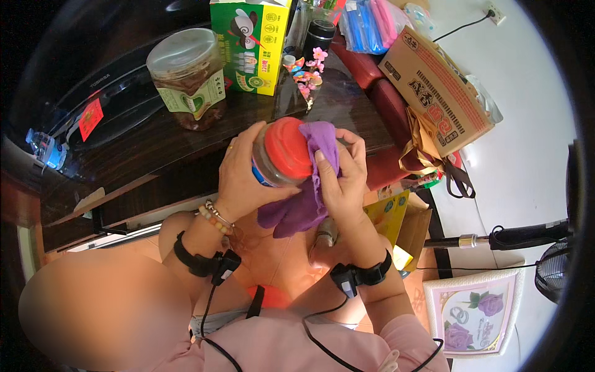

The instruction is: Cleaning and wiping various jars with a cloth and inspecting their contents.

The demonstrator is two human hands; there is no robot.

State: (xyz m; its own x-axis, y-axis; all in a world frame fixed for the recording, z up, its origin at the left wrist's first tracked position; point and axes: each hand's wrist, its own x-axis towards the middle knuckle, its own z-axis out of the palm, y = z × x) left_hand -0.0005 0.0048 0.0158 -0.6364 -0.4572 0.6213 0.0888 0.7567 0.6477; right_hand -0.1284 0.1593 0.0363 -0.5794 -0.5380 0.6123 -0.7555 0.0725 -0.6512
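A clear plastic jar [274, 174] with a red lid [288, 148] is held up in front of me, above the floor and close to the cabinet edge. My left hand [239, 174] wraps around the jar's side, and part of a blue label shows beside the fingers. In my right hand [346, 176] is a purple cloth [302, 204], pinched under the thumb and pressed against the lid's right rim. The rest of the cloth hangs below the jar. The jar's base is hidden.
On the dark wooden cabinet [260, 116] stand a large brown-filled plastic jar [188, 81], a green and yellow carton [246, 51], a black-capped bottle [320, 37] and pink artificial flowers [309, 79]. A cardboard box [439, 93] rests on a red seat [383, 102] to the right.
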